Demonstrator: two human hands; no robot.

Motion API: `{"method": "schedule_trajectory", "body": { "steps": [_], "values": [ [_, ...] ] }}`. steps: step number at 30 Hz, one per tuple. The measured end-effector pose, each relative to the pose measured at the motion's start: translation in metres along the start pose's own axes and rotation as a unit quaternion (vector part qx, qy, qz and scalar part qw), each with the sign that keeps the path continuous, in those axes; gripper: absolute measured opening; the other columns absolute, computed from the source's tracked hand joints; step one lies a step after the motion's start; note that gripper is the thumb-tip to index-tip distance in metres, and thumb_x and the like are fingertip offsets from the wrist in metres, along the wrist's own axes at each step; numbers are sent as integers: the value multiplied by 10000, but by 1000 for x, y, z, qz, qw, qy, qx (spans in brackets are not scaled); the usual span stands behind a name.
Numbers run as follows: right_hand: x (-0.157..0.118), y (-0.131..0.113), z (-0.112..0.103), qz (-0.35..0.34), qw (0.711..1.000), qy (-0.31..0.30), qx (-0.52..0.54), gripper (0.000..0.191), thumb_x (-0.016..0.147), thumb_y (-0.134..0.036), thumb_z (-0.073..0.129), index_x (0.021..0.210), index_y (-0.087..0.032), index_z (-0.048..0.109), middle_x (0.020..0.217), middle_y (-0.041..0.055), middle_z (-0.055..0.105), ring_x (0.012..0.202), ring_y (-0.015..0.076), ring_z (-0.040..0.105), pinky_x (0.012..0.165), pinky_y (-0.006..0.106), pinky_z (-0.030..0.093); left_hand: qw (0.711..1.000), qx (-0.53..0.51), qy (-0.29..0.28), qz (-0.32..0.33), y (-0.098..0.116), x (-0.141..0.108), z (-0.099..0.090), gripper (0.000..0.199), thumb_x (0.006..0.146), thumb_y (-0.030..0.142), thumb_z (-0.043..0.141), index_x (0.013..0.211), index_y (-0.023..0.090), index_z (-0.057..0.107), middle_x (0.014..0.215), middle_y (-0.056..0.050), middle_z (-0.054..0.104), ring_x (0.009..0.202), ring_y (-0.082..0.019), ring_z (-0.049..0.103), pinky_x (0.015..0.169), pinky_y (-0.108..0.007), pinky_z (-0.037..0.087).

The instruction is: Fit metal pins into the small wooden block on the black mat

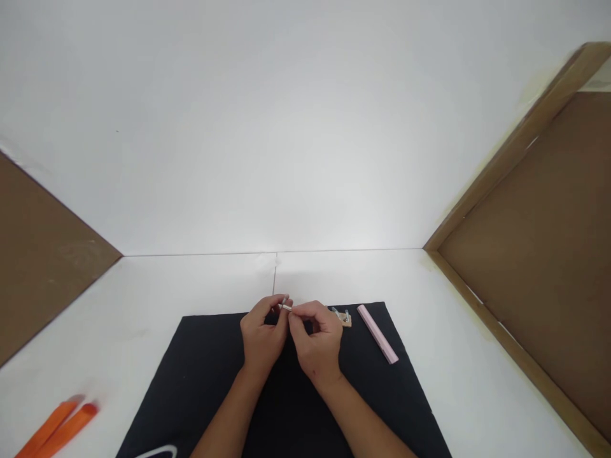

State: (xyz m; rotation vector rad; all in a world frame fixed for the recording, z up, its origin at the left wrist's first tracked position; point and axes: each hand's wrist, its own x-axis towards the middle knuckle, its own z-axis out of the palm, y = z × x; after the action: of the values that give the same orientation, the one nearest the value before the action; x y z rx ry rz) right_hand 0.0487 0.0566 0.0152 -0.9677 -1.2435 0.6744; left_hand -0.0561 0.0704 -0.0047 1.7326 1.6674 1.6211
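Note:
Above the far part of a black mat (210, 362), my two hands meet fingertip to fingertip. My left hand (263, 332) is closed in a pinch on a small, thin, whitish-silver piece (287, 308), too small to identify. My right hand (319, 337) pinches the other end of that piece between thumb and forefinger. Partly hidden behind my right hand lies a small tan block (346, 321) with short grey-blue bits on it. Farther right, a pale pink bar (377, 334) rests slantwise on the mat.
Orange strips or handles (60, 429) lie at the lower left on the white table (95, 343). A white curved object (160, 450) is cut off by the bottom edge. A white wall (277, 127) stands behind, with brown panels (539, 242) at the sides.

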Motion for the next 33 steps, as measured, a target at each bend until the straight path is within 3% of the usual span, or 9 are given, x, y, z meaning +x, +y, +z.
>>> {"method": "schedule_trajectory", "body": {
  "steps": [13, 22, 33],
  "values": [
    [0, 4, 2, 42, 999, 17, 14, 94, 825, -200, 638, 850, -193, 729, 794, 42, 743, 715, 183, 706, 667, 290, 596, 1000, 2, -8, 7, 4, 1, -1, 142, 832, 290, 625, 868, 179, 707, 748, -13, 729, 636, -143, 659, 642, -258, 560],
    [2, -2, 0, -11, 1000, 3, -8, 103, 793, -150, 617, 742, -197, 692, 713, 19, 710, 670, 164, 671, 665, 289, 566, 1000, -13, -5, -14, 0, -1, 0, 159, 806, 301, 653, 881, 179, 724, 755, -18, 737, 629, -145, 658, 635, -263, 571],
    [0, 10, 3, 48, 998, 21, 23, 90, 832, -213, 640, 847, -193, 727, 805, 46, 741, 736, 186, 707, 688, 297, 597, 1000, 11, 0, 5, 6, 2, -2, 144, 826, 304, 630, 833, 186, 711, 706, -1, 710, 605, -134, 634, 618, -239, 544]
  ]
}}
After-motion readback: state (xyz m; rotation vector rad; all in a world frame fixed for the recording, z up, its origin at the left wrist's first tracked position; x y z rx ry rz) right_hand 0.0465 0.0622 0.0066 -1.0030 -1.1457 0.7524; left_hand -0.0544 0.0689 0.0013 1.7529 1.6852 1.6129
